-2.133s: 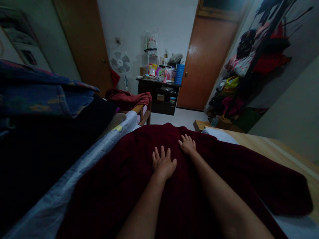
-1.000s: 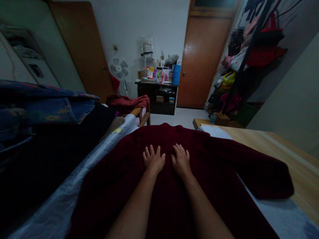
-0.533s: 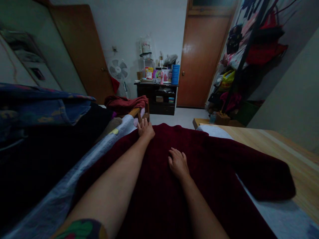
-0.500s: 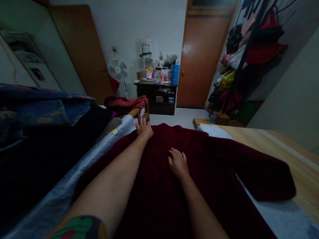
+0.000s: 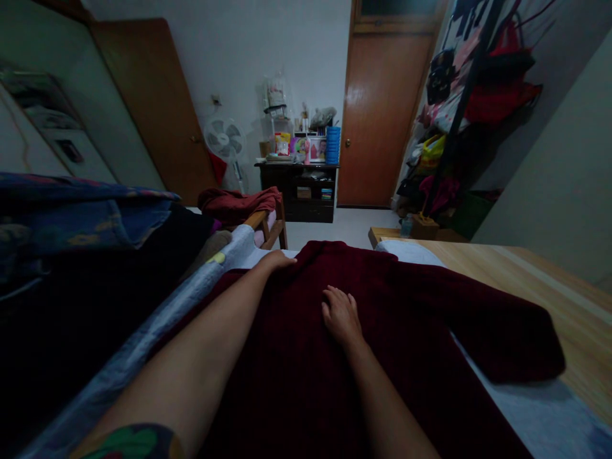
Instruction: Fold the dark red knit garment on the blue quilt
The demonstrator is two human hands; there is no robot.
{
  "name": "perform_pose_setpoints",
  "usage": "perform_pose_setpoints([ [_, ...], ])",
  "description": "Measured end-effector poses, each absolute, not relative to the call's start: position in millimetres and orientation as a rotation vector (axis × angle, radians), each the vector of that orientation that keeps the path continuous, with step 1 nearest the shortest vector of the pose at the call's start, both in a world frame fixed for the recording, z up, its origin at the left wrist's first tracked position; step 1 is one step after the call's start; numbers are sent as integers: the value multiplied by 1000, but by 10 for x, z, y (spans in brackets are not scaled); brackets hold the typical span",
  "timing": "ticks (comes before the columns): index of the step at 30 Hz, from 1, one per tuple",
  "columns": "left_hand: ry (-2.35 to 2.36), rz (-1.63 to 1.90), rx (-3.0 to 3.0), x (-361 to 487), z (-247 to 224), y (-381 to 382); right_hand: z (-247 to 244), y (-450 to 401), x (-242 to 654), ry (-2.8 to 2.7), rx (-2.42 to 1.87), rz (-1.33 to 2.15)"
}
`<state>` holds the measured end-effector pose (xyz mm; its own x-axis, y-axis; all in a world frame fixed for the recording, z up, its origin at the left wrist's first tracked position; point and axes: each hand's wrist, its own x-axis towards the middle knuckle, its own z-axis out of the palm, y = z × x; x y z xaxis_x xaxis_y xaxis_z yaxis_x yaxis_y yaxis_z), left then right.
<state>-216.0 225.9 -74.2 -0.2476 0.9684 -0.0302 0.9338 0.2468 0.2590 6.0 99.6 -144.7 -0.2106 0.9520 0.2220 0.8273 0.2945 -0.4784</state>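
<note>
A dark red long-sleeved garment [image 5: 306, 357] lies spread over a pale blue-white sheet [image 5: 540, 408], one sleeve stretched out to the right. At the garment's far left edge, my left hand [image 5: 277, 260] is closed on the cloth, its thumb on top and its other fingers mostly hidden. Near the middle of the upper part, my right hand [image 5: 342, 313] rests palm down on the fabric, fingers slightly bent and apart, holding nothing.
Dark and blue clothes [image 5: 95, 223] are piled at the left. A reddish cloth [image 5: 239, 205] hangs over a wooden frame [image 5: 282, 233] beyond the sheet. To the right is a wooden board [image 5: 526, 274]. A fan [image 5: 224, 140] and dark cabinet [image 5: 299, 191] stand at the back.
My left hand has come down slightly from the far edge and closed on the garment, whose upper left edge is drawn in, baring more sheet. My right hand has stayed in place.
</note>
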Motion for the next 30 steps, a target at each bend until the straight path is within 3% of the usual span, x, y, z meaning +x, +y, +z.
perform_pose_setpoints([
  [10,2298,112,1933,-1908,-944,1895,-1445,1006,54,-2092,-1587,365],
  [30,2483,252,1778,-2079,-944,2093,-1448,1005,59,-2080,-1586,380],
])
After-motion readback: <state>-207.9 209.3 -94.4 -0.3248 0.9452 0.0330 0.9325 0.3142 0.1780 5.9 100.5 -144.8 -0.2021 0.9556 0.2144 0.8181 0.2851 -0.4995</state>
